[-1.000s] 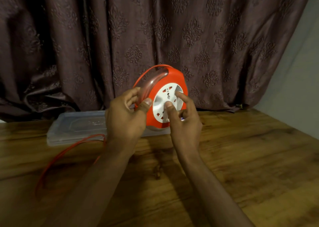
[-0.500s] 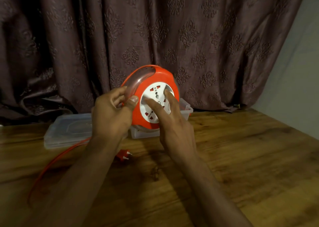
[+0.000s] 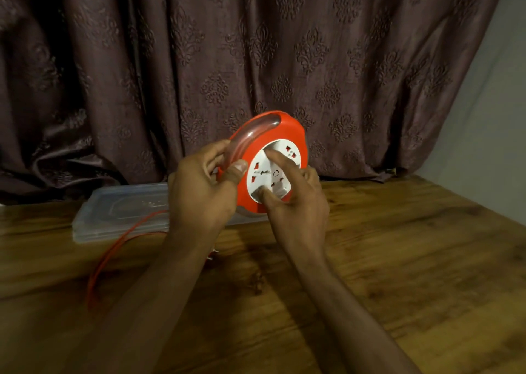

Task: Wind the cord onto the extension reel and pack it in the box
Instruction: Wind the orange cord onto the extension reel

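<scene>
An orange extension reel (image 3: 287,130) with a white socket face (image 3: 266,174) is held upright above the wooden table. My left hand (image 3: 199,185) grips its clear handle side, thumb on the orange rim. My right hand (image 3: 296,200) has fingers and thumb pressed on the white socket disc. A loose red cord (image 3: 113,254) trails from behind my left hand down over the table to the left. The plug is mostly hidden under my left forearm. A clear plastic box (image 3: 119,211) lies behind the hands.
A dark patterned curtain (image 3: 256,60) hangs close behind the table. The wooden table (image 3: 398,259) stretches to the right, with a grey wall (image 3: 498,117) past its right edge.
My right hand's fingers have turned around on the white socket disc. The red cord's loop on the table has shifted, and the plug seen earlier is now under my left forearm.
</scene>
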